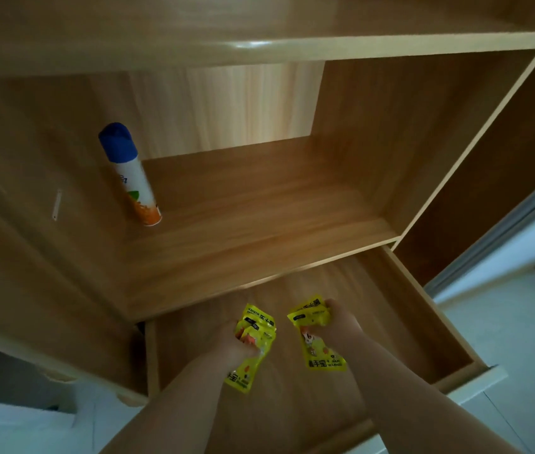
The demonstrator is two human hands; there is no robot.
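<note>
Head view. Holding two yellow hand-warmer sachets above the open wooden drawer (423, 306), about mid-width and nearer its front edge than its back.

Left hand (231, 342) curled round the middle of the left sachet (239, 378), lower end hanging free. Possibly a second sachet bunched in the same grip; hard to tell.

Right hand (338, 322) pinching the upper part of the right sachet (323, 355), crumpling the film there, printed end dangling.

Likely light, soft and pliable, with slick film that slides under a loose pinch; better to grip across the padded middle or a sealed edge, without squeezing hard enough to burst a seam.

On the shelf (259, 224) above the drawer, toward its left edge, an upright spray can (130, 175) with a blue cap, well apart from both hands.
</note>
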